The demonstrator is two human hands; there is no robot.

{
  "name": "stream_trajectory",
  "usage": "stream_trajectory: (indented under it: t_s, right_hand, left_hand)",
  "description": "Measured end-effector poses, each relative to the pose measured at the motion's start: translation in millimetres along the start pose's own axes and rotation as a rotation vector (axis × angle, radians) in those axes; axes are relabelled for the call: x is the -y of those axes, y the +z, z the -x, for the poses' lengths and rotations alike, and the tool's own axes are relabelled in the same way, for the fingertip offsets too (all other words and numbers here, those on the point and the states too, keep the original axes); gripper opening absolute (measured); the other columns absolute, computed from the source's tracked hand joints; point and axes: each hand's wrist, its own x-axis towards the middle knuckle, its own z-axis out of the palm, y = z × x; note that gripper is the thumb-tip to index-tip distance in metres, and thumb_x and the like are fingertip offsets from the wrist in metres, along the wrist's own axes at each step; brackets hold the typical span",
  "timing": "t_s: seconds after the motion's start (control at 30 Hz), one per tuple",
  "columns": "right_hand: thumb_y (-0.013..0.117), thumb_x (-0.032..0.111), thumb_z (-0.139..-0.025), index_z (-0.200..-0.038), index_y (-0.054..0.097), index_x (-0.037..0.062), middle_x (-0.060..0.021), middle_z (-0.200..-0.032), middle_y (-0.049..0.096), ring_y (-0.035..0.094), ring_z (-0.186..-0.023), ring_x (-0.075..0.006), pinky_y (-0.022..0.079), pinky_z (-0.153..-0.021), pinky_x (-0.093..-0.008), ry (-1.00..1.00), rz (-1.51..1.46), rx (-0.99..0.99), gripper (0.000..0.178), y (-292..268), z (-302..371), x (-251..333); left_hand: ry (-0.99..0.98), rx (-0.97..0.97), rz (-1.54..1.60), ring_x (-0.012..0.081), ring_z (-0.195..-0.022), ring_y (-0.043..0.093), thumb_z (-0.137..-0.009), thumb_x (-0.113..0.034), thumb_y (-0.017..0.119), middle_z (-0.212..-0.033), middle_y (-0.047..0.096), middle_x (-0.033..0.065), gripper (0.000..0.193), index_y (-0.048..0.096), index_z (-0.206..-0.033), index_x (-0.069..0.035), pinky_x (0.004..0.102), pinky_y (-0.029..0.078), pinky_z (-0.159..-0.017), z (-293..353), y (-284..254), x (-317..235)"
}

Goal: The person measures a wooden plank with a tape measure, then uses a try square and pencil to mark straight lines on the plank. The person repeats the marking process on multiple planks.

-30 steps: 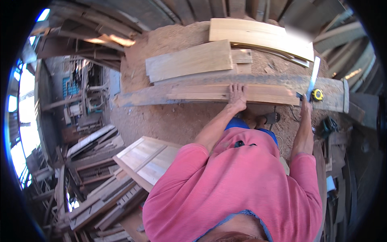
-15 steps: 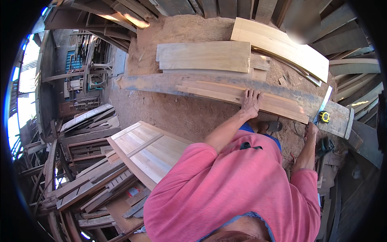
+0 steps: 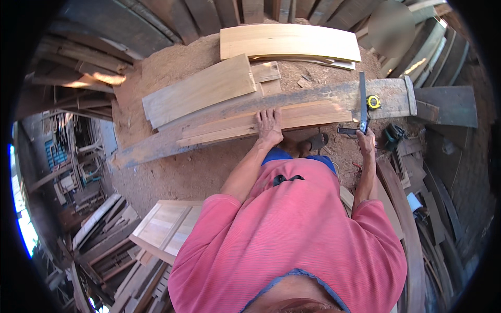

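The worktop [image 3: 394, 95] in front of me is basically a long scuffed plank slanting across the frame's upper half. Got some light-brown wood strips [image 3: 308, 115] lying lengthwise on it, plus a yellow-and-black tape measure [image 3: 373, 101] toward frame right.

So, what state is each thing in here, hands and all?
Left hand: open, laid on the narrow boards.
Right hand: closed on the square.
Square: held, its blade extending over the bench plank.
Narrow boards: lying lengthwise along the bench plank.
Tape measure: on the bench plank; no tape visibly pulled out.
Wide pale board: lying beyond the bench plank.
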Motion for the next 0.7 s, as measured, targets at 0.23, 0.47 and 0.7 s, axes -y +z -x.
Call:
stream_trajectory:
  t_s: [0.23, 0.47, 0.7]
  right_hand:
    - [0.070, 0.017, -0.095, -0.106, 0.072, 0.0001, 0.0021, -0.086, 0.063, 0.054, -0.080, -0.0111, 0.047, -0.074, -0.0322, -0.195, -0.004, -0.085, 0.020, -23.1, 44.1, 43.6]
    - [0.073, 0.021, -0.099, -0.108, 0.074, 0.0026, 0.0062, -0.082, 0.058, 0.050, -0.074, -0.0075, 0.042, -0.067, -0.0292, -0.254, -0.099, -0.179, 0.021, -2.6, 80.9, 73.9]
    - [0.076, 0.024, -0.100, -0.113, 0.075, 0.0060, 0.0089, -0.080, 0.056, 0.046, -0.067, -0.0035, 0.036, -0.059, -0.0251, -0.166, -0.235, -0.170, 0.022, 50.7, 114.5, 83.0]
  left_hand:
    - [0.031, 0.005, -0.021, 0.0411, -0.132, 0.046, -0.060, -0.008, 0.084, -0.138, 0.049, 0.0186, 0.103, 0.040, -0.154, -0.007, 0.0601, 0.026, -0.122, -1.9, -5.3, 1.8]
    - [0.126, 0.146, 0.054, 0.0410, -0.136, 0.046, -0.069, -0.023, 0.090, -0.143, 0.051, 0.0193, 0.107, 0.036, -0.160, -0.009, 0.0608, 0.027, -0.122, -7.7, -14.3, 23.5]
    - [0.165, 0.449, 0.533, 0.0394, -0.129, 0.065, -0.086, -0.032, 0.084, -0.137, 0.069, 0.0226, 0.072, 0.058, -0.148, -0.008, 0.0479, 0.050, -0.108, -32.7, -45.7, 123.8]
